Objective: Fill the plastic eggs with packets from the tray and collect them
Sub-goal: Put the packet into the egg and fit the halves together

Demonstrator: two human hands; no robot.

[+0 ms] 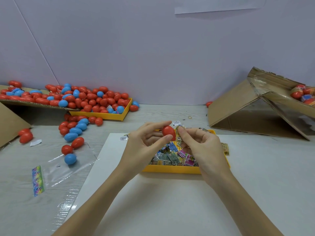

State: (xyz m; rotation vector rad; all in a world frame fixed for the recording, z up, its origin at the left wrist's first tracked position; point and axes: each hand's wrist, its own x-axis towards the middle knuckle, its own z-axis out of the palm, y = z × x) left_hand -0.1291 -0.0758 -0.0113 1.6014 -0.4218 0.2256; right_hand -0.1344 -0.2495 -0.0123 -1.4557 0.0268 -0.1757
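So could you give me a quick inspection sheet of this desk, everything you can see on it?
Surface: pale wood-look table with a white sheet in front.
Job's things: yellow packet tray of packets; red egg held above it; second yellow tray heaped with red and blue eggs.
Clutter: loose eggs, clear plastic bag, colourful strip, rubber band.
Grippers: left hand pinches the red egg; right hand pinches a packet beside it.
Cables: nothing seen.
Surroundings: cardboard boxes on both sides, plain wall.
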